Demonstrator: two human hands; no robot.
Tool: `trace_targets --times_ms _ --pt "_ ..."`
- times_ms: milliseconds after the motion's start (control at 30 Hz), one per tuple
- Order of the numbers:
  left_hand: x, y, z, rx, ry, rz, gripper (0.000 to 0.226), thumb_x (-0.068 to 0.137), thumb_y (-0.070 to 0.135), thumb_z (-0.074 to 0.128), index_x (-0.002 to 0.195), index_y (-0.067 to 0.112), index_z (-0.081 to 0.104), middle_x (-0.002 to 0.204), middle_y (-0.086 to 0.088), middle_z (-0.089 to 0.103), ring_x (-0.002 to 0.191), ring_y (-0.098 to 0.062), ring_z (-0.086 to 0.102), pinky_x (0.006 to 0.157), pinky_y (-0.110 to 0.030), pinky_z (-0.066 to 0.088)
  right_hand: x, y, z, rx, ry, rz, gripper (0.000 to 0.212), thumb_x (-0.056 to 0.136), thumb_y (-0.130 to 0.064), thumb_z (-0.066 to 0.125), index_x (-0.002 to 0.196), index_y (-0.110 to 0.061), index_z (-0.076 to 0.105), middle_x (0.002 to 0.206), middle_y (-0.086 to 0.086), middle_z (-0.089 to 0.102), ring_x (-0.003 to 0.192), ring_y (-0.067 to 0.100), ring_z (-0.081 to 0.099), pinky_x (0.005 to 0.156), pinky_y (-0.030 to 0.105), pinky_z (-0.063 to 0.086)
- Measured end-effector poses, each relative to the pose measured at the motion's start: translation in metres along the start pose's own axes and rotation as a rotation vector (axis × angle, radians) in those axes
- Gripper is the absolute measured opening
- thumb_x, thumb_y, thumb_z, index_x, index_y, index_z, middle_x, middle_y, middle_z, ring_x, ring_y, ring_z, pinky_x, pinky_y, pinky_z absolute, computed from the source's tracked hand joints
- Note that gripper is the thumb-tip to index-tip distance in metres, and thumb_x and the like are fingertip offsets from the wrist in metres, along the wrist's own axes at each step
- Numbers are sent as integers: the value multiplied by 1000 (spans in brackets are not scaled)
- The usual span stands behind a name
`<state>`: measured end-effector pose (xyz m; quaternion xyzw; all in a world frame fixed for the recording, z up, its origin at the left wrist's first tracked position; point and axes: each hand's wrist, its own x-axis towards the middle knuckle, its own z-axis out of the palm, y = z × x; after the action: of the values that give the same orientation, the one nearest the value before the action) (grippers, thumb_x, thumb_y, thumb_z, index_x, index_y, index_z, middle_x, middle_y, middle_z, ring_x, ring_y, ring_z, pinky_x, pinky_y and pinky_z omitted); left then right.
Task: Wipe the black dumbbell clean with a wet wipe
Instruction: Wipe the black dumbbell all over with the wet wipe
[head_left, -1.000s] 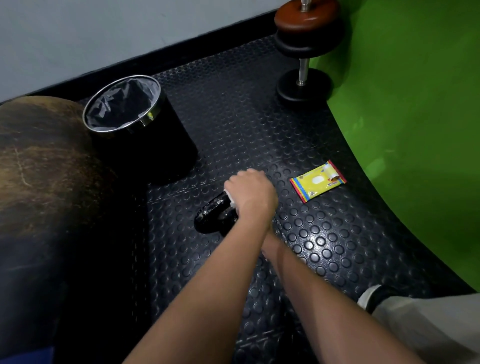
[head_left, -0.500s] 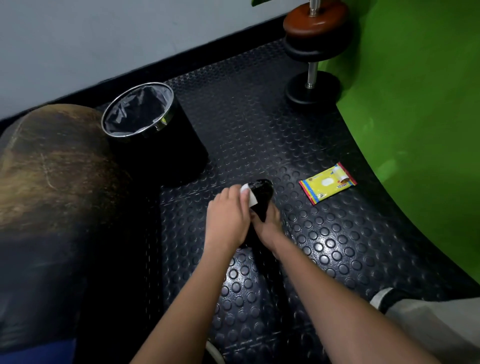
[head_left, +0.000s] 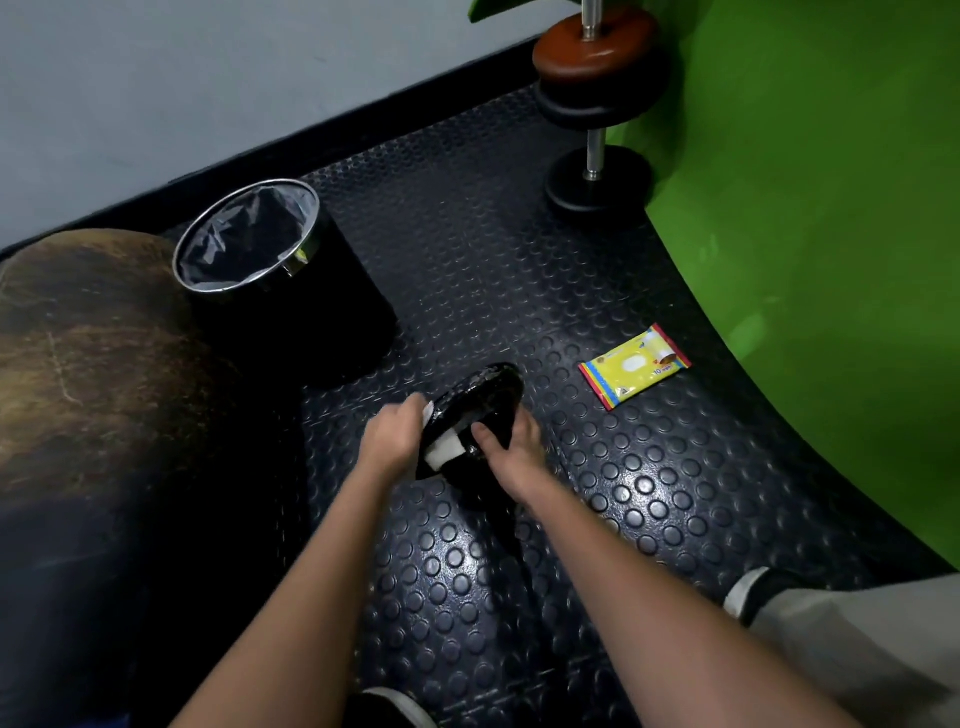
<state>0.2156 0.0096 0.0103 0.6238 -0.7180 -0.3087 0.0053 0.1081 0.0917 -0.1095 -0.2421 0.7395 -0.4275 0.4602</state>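
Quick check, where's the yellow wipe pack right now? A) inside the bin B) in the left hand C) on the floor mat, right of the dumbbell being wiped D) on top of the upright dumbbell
C: the yellow wipe pack lies flat on the studded floor mat, to the right of the black dumbbell and apart from both hands.

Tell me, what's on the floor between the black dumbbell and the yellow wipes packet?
Nothing. In the head view, only bare studded floor mat lies between the black dumbbell and the yellow wipes packet.
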Motion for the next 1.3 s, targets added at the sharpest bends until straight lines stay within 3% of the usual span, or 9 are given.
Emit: trace_targets --times_ms 100,233,433,533,633,900,1000,1067,1300 --pt "25 31 4 272 -116 75 42 103 27 26 112 -1 56 124 -27 55 110 -39 52 78 -36 32 1 -1 1 -23 8 -5 79 94 -45 58 158 -23 16 164 4 11 149 30 21 122 43 21" --pt "19 86 30 495 -75 148 34 95 27 43 119 8 59 123 -14 61 109 -38 57 78 -43 41 -2 -3 -1 -44 14 -22 80 87 -47 59 155 -22 24 161 6 21 144 30 30 118 44 27" --pt "-21 69 49 537 322 428 38 105 31 25 116 11 55 111 -9 63 99 -30 60 84 -42 42 70 80 23 97 -94 15 99 65 -82 50 148 -31 34 154 -3 39 141 20 41 114 49 38" --pt "-32 30 46 419 391 532 40 106 31 27 133 13 48 116 -4 58 101 -24 56 88 -38 41 37 38 9 2 -21 13 86 76 -71 53 149 -29 34 157 4 32 140 27 40 113 48 38" --pt "-43 -10 42 309 404 504 40 106 32 29 139 13 42 116 -1 54 101 -20 51 91 -35 40 -6 -8 -6 -17 -12 34 82 92 -54 57 158 -27 16 163 -1 11 147 27 26 121 45 25" --pt "-55 -54 47 -210 386 378 40 107 42 23 127 17 48 118 5 51 109 -14 50 96 -36 44 -6 -6 -5 10 -40 37 86 92 -60 53 159 -29 9 164 -8 2 151 27 16 123 48 18" --pt "-55 -29 53 -508 428 102 37 107 36 25 95 13 51 96 2 50 94 -22 50 88 -47 43 -5 -6 -2 8 -23 16 85 93 -57 55 159 -27 11 165 -4 5 151 27 17 123 44 18" --pt "-50 -10 44 -599 410 -110 36 102 33 29 91 10 54 95 -1 56 90 -24 51 89 -50 42 -3 -4 1 -1 -8 24 85 92 -56 56 159 -26 13 164 -2 7 150 28 19 123 43 20" --pt "-30 42 41 247 274 57 36 102 27 31 110 6 58 113 -18 64 103 -40 58 89 -46 43 22 30 11 77 7 16 88 81 -64 58 152 -21 31 160 10 23 143 33 33 115 48 35"
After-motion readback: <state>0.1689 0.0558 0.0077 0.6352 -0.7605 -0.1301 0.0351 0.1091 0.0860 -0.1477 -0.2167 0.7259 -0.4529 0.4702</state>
